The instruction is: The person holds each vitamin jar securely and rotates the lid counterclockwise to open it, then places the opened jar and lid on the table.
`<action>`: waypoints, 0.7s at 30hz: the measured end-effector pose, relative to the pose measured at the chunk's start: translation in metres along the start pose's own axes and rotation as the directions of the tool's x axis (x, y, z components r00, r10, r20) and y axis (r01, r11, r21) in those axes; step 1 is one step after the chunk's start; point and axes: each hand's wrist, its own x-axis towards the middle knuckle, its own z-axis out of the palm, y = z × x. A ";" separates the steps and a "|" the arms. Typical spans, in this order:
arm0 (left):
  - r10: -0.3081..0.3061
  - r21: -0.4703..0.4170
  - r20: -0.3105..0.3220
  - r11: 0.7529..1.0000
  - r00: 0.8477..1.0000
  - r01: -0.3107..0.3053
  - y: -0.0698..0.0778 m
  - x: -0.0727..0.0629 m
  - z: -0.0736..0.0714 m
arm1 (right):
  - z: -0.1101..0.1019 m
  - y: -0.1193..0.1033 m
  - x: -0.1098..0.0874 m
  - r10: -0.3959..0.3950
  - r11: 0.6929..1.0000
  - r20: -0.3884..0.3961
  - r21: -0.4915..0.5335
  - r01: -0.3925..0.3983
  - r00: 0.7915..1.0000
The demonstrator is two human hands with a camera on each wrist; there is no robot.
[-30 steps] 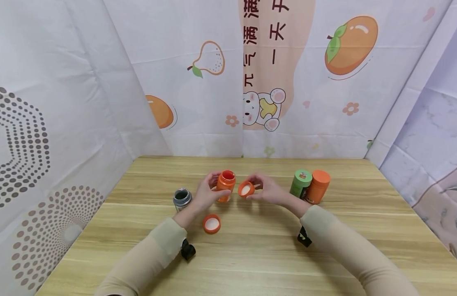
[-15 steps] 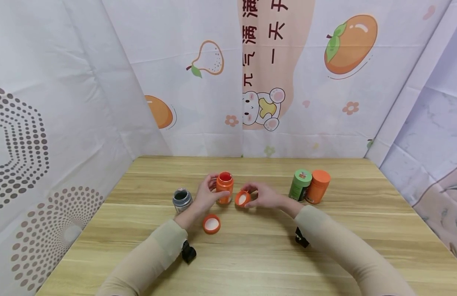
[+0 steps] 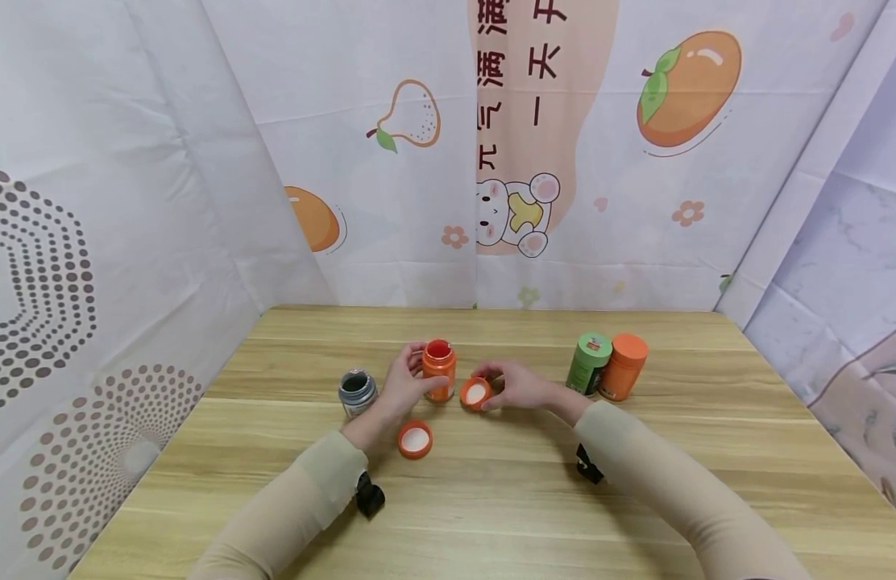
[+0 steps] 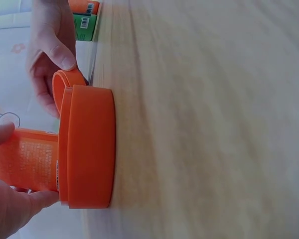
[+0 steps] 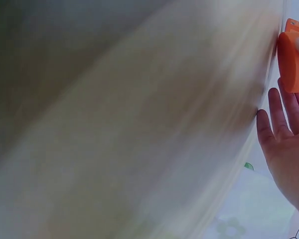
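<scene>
In the head view, an uncapped orange jar stands upright near the table's middle. My left hand holds it, thumb in front and fingers behind. Just right of it, my right hand pinches an orange lid between thumb and fingers, its white inside facing up, low at the tabletop. A second orange lid lies inside-up below my left hand; it looms large in the left wrist view. The right wrist view catches the pinched lid at its edge, with several fingers stretched out beside it.
A grey open-mouthed jar stands left of my left wrist, partly hidden by it. At the right, a green lidded jar and an orange lidded jar stand side by side. A printed curtain hangs behind the wooden table.
My right hand has brought the lid down and slightly left to the tabletop, turning its inside upward. The orange jar in my left hand has shifted slightly left and down.
</scene>
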 end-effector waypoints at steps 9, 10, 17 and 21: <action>-0.024 -0.038 0.030 0.999 0.999 0.026 0.002 -0.001 0.001 | -0.001 0.000 0.004 -0.025 0.999 0.052 -0.023 0.026 0.998; -0.024 -0.036 0.031 0.999 0.999 0.025 0.006 -0.003 0.001 | -0.001 0.000 0.004 -0.026 0.999 0.054 -0.025 0.028 0.998; -0.025 -0.002 0.036 1.000 0.999 0.025 0.024 -0.014 0.001 | -0.001 0.002 0.005 -0.028 0.999 0.063 -0.043 0.031 0.998; -0.028 -0.021 0.029 0.999 0.999 0.028 0.012 -0.007 0.001 | -0.001 0.002 0.006 -0.027 0.998 0.069 -0.046 0.030 0.997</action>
